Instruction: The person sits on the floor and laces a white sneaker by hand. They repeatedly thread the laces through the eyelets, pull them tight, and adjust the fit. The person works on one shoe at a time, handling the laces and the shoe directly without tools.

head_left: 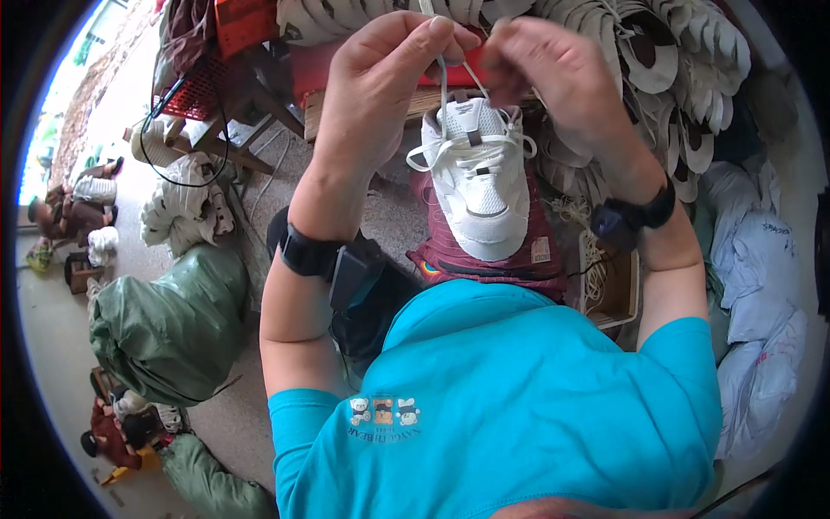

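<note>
A white sneaker (480,195) with mesh panels sits on my lap over a maroon cloth (540,229), its toe toward me. Loose loops of lace hang at its sides. Above the shoe's tongue, my left hand (380,82) pinches a white shoelace (443,95) between thumb and fingers, pulling it upward from the shoe. Close beside it on the right is my right hand (558,73), curled and smeared by motion. Whether its fingers grip the lace's other strand cannot be made out. Both my wrists wear black straps with small boxes.
Stacked white shoe uppers (644,43) crowd the far right. A box (621,290) of laces stands by my right side, pale sacks (761,285) beyond it. Leftward lie a green sack (173,320), white bundles (177,208) and a wooden stool (246,130). Other people sit at the far left.
</note>
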`<state>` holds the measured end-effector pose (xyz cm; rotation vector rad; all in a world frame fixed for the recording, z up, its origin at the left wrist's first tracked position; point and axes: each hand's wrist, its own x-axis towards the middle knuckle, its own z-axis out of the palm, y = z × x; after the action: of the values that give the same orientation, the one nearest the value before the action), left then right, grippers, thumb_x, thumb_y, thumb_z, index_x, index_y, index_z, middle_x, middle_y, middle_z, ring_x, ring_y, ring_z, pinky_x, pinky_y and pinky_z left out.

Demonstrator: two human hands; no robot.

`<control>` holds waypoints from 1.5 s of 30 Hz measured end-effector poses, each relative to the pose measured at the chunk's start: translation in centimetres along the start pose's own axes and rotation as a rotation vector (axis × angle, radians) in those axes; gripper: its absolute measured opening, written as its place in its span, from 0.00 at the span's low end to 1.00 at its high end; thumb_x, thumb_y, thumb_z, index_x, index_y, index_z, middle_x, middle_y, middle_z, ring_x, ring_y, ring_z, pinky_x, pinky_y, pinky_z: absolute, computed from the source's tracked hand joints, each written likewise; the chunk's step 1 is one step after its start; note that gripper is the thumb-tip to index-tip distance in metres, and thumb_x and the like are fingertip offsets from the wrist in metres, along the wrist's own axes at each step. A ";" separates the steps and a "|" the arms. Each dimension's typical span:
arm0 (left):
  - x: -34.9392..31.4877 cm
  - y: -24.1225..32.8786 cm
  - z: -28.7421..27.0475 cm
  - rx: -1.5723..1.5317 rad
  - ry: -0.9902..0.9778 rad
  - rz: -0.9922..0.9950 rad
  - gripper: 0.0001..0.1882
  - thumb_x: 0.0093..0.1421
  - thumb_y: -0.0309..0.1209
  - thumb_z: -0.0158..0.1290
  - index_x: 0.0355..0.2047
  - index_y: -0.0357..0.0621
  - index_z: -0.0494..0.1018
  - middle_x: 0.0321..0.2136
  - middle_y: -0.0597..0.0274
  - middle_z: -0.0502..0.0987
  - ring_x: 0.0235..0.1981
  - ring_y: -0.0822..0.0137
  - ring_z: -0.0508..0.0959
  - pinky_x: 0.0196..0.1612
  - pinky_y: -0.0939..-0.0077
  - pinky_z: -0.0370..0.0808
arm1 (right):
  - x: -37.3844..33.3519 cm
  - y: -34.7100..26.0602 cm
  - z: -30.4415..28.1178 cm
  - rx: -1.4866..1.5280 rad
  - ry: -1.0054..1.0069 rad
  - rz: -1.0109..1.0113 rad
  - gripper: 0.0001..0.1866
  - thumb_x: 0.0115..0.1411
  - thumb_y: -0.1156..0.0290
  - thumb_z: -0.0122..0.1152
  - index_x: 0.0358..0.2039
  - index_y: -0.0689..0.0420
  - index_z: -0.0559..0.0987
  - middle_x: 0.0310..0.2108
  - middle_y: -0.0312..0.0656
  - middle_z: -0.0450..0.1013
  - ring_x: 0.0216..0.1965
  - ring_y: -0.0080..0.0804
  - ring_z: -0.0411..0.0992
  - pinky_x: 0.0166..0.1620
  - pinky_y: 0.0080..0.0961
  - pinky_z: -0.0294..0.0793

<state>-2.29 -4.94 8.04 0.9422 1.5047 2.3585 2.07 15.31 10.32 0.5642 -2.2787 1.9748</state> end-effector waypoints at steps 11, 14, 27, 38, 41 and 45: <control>-2.0 -5.0 -1.8 -0.349 0.300 -0.193 0.12 0.71 0.33 0.46 0.45 0.38 0.75 0.31 0.67 0.75 0.28 0.81 0.69 0.33 0.85 0.69 | -0.8 5.2 0.9 0.363 -0.005 0.247 0.13 0.68 0.66 0.54 0.46 0.61 0.77 0.30 0.31 0.72 0.30 0.13 0.70 0.36 0.12 0.71; -3.9 -6.5 -4.8 -0.026 0.299 -0.252 0.12 0.71 0.31 0.45 0.48 0.40 0.74 0.30 0.70 0.73 0.23 0.84 0.63 0.27 0.89 0.61 | -0.8 7.4 -1.3 0.427 0.187 0.280 0.10 0.67 0.68 0.53 0.40 0.61 0.79 0.24 0.29 0.67 0.20 0.10 0.62 0.25 0.09 0.62; -7.9 -8.0 -4.8 0.456 0.282 -0.444 0.12 0.67 0.28 0.50 0.48 0.38 0.75 0.35 0.64 0.81 0.21 0.86 0.66 0.23 0.91 0.63 | -6.8 12.0 -4.1 -0.078 -0.052 0.487 0.09 0.64 0.70 0.56 0.30 0.59 0.79 0.26 0.25 0.71 0.26 0.11 0.63 0.30 0.13 0.62; -8.0 -8.7 -4.2 0.483 0.306 -0.418 0.08 0.62 0.28 0.59 0.36 0.34 0.77 0.29 0.70 0.78 0.30 0.83 0.72 0.34 0.89 0.70 | -3.7 9.1 -4.7 0.018 -0.125 0.839 0.09 0.53 0.69 0.54 0.17 0.53 0.73 0.17 0.27 0.65 0.16 0.15 0.56 0.20 0.18 0.53; -7.9 -9.1 -4.1 0.538 0.332 -0.411 0.07 0.59 0.28 0.59 0.31 0.34 0.77 0.25 0.71 0.76 0.26 0.83 0.70 0.29 0.87 0.68 | -3.6 8.7 -4.0 -0.059 -0.084 0.797 0.09 0.52 0.68 0.54 0.17 0.52 0.73 0.16 0.27 0.64 0.15 0.15 0.54 0.19 0.20 0.51; -7.6 -8.8 -3.6 0.664 0.319 -0.465 0.09 0.53 0.29 0.60 0.26 0.35 0.76 0.19 0.68 0.74 0.22 0.82 0.69 0.25 0.84 0.67 | -4.1 10.1 -3.4 -0.444 -0.056 0.429 0.12 0.55 0.67 0.57 0.19 0.60 0.75 0.15 0.34 0.67 0.18 0.21 0.61 0.24 0.24 0.61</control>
<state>-0.05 -7.09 -3.75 0.2424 2.3932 1.7472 2.02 20.59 0.24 0.0920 -2.9406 1.5029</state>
